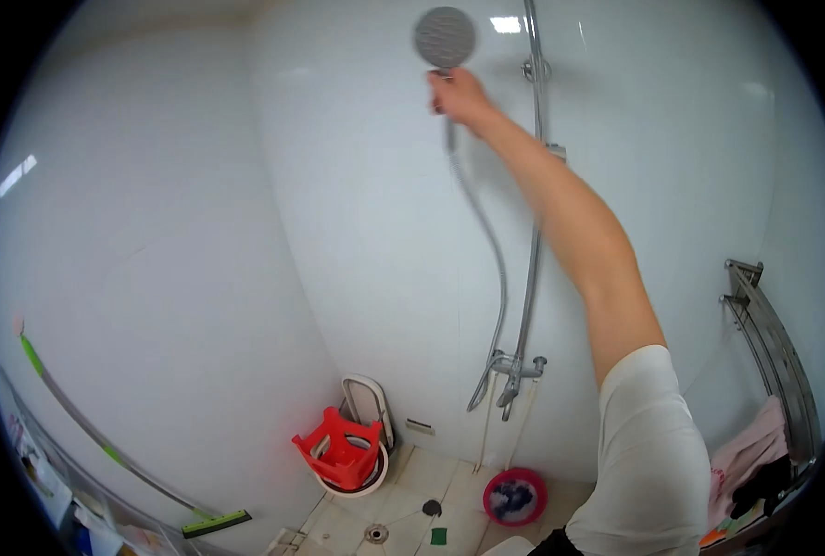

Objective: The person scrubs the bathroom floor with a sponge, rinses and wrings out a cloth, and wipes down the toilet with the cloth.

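Observation:
My right hand (461, 99) is raised high in front of the wall, its fingers wrapped round the handle of a shower head (445, 37). The round grey spray face is turned toward me, slightly blurred. From the handle a flexible metal hose (496, 250) curves down to the mixer tap (514, 371) low on the wall. Just right of the hand stands the vertical shower rail (534, 250), partly hidden behind my forearm. My left hand is out of view.
A red upturned stool (338, 451) sits on a white basin at the corner. Nearby on the tiles are a pink basin (515, 497) with dark cloth and a drain (376, 534). A green squeegee (216, 524) leans left; a metal rack (774, 343) with towels hangs right.

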### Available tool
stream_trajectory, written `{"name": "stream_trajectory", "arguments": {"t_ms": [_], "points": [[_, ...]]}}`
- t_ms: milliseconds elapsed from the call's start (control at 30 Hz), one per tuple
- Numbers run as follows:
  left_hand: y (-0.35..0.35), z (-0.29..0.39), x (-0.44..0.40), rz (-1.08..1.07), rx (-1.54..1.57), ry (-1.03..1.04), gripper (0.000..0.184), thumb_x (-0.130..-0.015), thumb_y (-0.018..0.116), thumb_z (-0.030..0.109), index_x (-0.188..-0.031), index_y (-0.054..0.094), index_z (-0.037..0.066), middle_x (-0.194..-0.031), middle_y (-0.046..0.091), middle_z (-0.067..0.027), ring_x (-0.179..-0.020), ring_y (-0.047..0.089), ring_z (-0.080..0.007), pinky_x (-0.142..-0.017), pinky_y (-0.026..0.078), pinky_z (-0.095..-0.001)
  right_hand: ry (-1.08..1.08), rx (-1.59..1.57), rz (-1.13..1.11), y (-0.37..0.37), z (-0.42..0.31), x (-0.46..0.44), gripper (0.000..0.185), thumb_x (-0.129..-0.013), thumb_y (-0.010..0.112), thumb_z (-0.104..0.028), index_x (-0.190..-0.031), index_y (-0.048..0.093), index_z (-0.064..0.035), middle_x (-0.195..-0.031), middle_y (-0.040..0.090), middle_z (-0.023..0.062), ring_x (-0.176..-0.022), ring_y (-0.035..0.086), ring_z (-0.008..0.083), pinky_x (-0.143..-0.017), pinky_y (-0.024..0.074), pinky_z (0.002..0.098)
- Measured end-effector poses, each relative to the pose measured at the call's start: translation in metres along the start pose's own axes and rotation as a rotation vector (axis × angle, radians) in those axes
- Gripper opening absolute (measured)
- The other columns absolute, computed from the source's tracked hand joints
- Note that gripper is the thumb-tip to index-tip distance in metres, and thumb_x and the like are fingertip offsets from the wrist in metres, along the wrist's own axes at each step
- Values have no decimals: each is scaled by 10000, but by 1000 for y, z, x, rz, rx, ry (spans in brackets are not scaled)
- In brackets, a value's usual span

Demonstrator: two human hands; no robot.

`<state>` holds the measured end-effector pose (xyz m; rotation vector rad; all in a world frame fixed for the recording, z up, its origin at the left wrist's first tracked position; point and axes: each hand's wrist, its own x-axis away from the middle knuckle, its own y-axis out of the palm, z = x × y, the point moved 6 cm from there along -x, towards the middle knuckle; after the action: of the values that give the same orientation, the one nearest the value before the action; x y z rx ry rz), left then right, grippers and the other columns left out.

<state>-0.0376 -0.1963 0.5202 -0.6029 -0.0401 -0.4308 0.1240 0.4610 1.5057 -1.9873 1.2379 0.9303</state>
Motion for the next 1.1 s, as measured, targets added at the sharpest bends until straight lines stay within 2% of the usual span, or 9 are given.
{"name": "stream_trajectory", "arguments": {"t_ms": [33, 67, 167, 267, 433, 467, 600, 867, 1100], "points": [[-5, 65, -14, 420, -101, 594, 234, -808, 671, 263, -894, 646, 46, -596, 598, -116, -551, 581, -260, -512, 444, -446, 70, -41, -76, 33, -13, 30, 296, -979, 561, -320, -838, 592, -62, -698, 602, 52, -616, 609, 153, -583, 511, 371], [-4, 121, -29, 42, 231, 11, 354, -874, 667, 78, -1190, 590, -62, -1035, 646, -110, -956, 625, -212, -877, 517, -384, 83, -191, -323, 75, 3, 53, 296, -1006, 507, -298, -814, 551, -77, -665, 599, 55, -595, 609, 171, -561, 498, 367], [-40, 421, 17, -166, 677, 398, 699, -931, 692, 201, -1484, 327, -22, -1380, 524, -174, -1262, 515, -244, -1087, 385, -393, 346, -602, -695, 188, 57, 227, 294, -1030, 453, -292, -819, 523, -99, -669, 586, 75, -604, 614, 200, -554, 499, 373], [-21, 542, 39, -418, 1073, 534, 764, -922, 687, 226, -1529, 258, 52, -1387, 506, -174, -1187, 585, -273, -1042, 439, -371, 836, -941, -784, 235, 73, 412, 203, -986, 535, -243, -854, 544, -89, -707, 599, 84, -641, 623, 190, -581, 514, 369], [63, 488, 18, -523, 784, 119, 295, -971, 587, 116, -1251, 539, 37, -720, 568, -8, -579, 448, -80, -510, 347, -238, 724, -160, -781, 160, 142, 517, 334, -901, 629, -295, -998, 607, 24, -906, 646, 149, -857, 647, 224, -739, 515, 386], [71, 459, 14, -460, 702, 76, 214, -974, 603, 150, -1154, 585, 35, -716, 543, 15, -580, 443, -63, -511, 349, -222, 468, 45, -563, 124, 173, 523, 347, -872, 679, -282, -1038, 615, 17, -972, 635, 156, -856, 657, 246, -738, 519, 428], [82, 354, 1, -309, 523, 62, 110, -968, 613, 156, -1002, 590, 54, -719, 515, 29, -570, 431, -48, -500, 341, -213, 857, 522, 408, -55, 321, 608, 642, -820, 740, -323, -1283, 521, 65, -1133, 599, 210, -1003, 620, 308, -859, 502, 425], [77, 344, 23, -244, 639, -29, 86, -960, 618, 148, -946, 558, 89, -682, 499, 22, -531, 443, -71, -470, 351, -229, 1205, 870, 342, -65, 399, 624, 684, -775, 761, -408, -1214, 571, 80, -1124, 650, 258, -1015, 647, 361, -924, 506, 411], [64, 332, 37, -171, 729, -96, 76, -959, 606, 117, -933, 540, 90, -677, 482, 9, -552, 449, -85, -512, 364, -233, 1259, 211, 300, -46, 428, 643, 677, -731, 789, -406, -1181, 573, 53, -1072, 685, 237, -979, 683, 359, -878, 529, 431]]}}
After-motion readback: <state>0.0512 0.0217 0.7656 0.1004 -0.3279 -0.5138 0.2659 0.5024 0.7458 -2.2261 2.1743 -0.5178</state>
